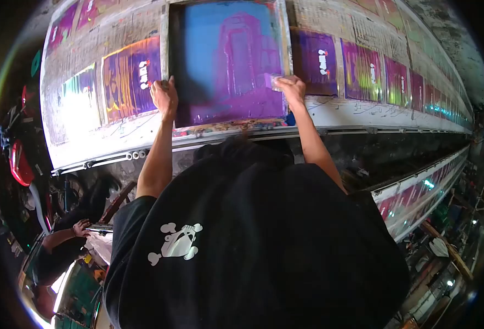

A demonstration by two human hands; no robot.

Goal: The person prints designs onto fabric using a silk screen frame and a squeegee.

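A screen printing frame lies on the long white table in front of me. Its blue mesh is smeared with purple ink over the lower and right parts, around a tall shape. My left hand is closed on the frame's left edge, fingers curled over it. In my right hand, above the right edge, is a small squeegee coated in purple. The fingers hide most of the squeegee.
Shiny purple printed sheets lie in a row along the table, on both sides of the frame. A metal rail runs along its near edge. Another print table stands at right. At lower left is another person's hand.
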